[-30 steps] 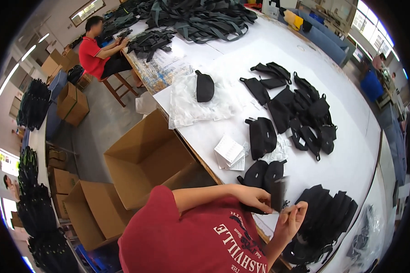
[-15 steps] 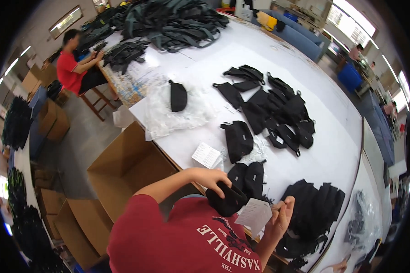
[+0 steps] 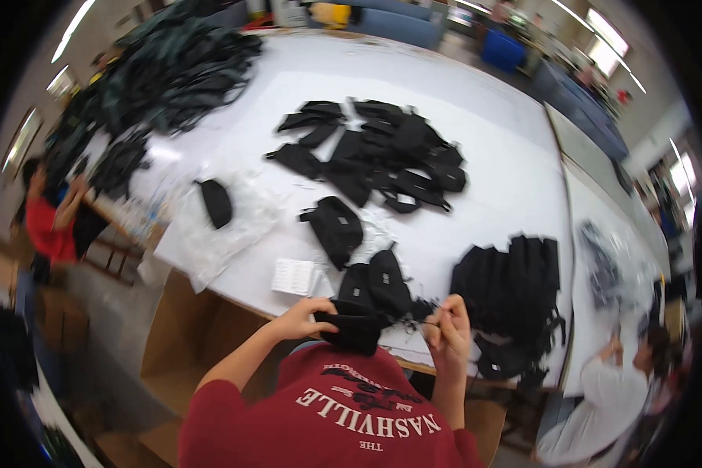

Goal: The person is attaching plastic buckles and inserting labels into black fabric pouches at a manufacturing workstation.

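My left hand (image 3: 310, 318) is closed on the left end of a small black pouch bag (image 3: 351, 331), held at the near table edge against my red shirt. To the right of the bag, my right hand (image 3: 448, 335) is raised with its fingers pinched together. A thin dark line runs from the bag toward those fingers; what they pinch is too blurred to make out. Just beyond the held bag lie two more black pouches (image 3: 386, 281). A stack of white printed cards (image 3: 292, 276) rests to their left.
A loose heap of black bags (image 3: 398, 144) covers the middle of the white table (image 3: 483, 117). Black bags (image 3: 507, 285) lie in a row at right. A pouch (image 3: 215, 203) sits on clear plastic bags (image 3: 234, 242). Cardboard boxes (image 3: 183, 327) stand below. Co-workers sit left and right.
My view has swung, shifting the table leftward in the picture. The white card that was by my right hand no longer shows. A person in white has come into view at right.
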{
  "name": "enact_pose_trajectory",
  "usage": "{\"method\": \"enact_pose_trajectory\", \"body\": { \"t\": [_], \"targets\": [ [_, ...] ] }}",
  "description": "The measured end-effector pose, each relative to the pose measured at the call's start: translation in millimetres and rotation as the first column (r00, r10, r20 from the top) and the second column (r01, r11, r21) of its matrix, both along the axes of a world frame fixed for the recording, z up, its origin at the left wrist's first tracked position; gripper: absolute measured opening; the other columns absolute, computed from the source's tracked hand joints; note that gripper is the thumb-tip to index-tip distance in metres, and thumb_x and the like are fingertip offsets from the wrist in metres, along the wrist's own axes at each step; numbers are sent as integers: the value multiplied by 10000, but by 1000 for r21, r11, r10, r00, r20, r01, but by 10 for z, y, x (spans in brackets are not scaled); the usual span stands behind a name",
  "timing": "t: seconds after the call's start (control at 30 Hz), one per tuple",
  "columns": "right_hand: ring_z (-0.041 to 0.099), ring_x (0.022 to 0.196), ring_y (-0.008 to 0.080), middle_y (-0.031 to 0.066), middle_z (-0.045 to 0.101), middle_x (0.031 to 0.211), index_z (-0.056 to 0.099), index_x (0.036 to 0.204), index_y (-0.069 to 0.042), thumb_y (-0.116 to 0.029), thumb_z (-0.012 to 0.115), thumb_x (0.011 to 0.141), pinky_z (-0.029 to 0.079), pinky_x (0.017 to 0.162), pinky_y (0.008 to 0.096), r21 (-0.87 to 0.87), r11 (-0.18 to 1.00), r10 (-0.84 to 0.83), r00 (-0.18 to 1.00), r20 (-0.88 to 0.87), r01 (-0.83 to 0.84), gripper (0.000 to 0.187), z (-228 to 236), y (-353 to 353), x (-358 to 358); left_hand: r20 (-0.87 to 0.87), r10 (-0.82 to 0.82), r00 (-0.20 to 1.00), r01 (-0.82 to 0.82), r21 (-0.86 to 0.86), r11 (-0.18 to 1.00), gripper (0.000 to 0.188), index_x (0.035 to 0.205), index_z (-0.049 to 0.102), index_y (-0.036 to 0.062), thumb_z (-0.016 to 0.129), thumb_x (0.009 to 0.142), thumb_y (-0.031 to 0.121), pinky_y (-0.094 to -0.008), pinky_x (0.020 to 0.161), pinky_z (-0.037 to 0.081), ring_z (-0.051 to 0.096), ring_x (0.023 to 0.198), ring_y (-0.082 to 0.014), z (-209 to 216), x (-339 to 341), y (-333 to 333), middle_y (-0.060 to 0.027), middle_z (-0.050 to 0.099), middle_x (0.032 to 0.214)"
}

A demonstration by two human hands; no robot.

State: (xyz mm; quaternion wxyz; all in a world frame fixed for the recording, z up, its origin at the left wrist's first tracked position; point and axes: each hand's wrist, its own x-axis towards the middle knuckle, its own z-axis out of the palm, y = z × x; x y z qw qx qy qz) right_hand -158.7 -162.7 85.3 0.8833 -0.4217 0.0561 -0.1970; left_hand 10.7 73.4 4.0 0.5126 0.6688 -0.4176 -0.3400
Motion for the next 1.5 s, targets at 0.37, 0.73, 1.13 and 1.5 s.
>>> {"method": "enact_pose_trajectory", "body": {
  "t": [0.37,0.73,1.13,1.5],
  "targets": [
    [439,479,55,3,481,584,490,1051,-52,-157,507,956,311,432,188,-121,977,175,985,-2,-174,143,-12,-66,58,-51,156,986,-146,158,977,215,721,540,17,738,706,99,-240,643,387,465,689,-77,-136,-17,-27,17,522,677],
    [444,854,64,-30,468,882,523,1165,-75,-212,534,941,365,816,241,-417,908,-8,998,-69,-22,262,-395,-121,207,-118,222,968,-221,21,975,156,787,566,2,712,735,19,-220,658,385,497,707,-76,31,-113,-66,13,562,729],
    [478,1116,146,54,533,1184,394,1351,-98,-275,543,941,357,984,307,-246,837,475,872,-119,-489,471,-675,94,334,-282,98,954,-102,0,995,268,1058,600,-36,676,819,60,-238,755,437,564,819,-98,-132,-129,-23,-38,647,918],
    [436,1159,168,78,488,1208,357,1379,-95,-230,747,745,331,1007,328,-391,771,403,861,-311,-503,757,-820,22,183,-286,173,942,-157,78,985,158,926,602,-23,672,837,88,-207,691,400,529,752,-77,-52,-125,-20,-4,613,831]
  ]
}}
